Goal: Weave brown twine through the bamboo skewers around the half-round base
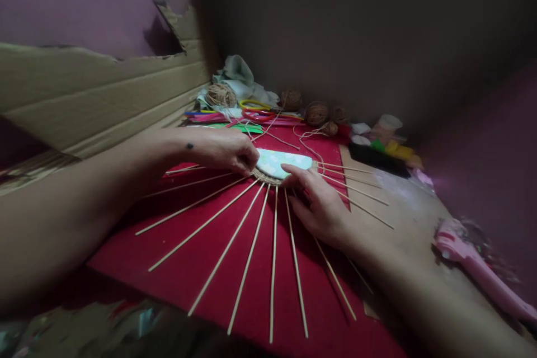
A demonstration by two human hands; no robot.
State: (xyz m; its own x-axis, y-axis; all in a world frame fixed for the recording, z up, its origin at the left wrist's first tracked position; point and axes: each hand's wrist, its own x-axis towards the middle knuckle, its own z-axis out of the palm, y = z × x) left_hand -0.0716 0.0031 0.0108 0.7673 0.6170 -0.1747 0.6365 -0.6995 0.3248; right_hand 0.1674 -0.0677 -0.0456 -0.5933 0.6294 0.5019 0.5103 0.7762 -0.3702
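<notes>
A half-round piece with a pale blue patterned face lies on a red sheet. Along its curved near edge runs a band of woven brown twine. Several thin wooden sticks fan out from this edge toward me and to both sides. My left hand is closed at the left end of the band, its fingertips pressed together; what they pinch is hidden. On the right of the near edge rests my right hand, fingers apart, the index finger touching the blue face and the thumb over the sticks.
Beneath is a red sheet on a brown board. Twine balls, red-handled scissors and crumpled cloth lie at the back. A pink glue gun sits at right. Cardboard stands at left; loose twine trails behind.
</notes>
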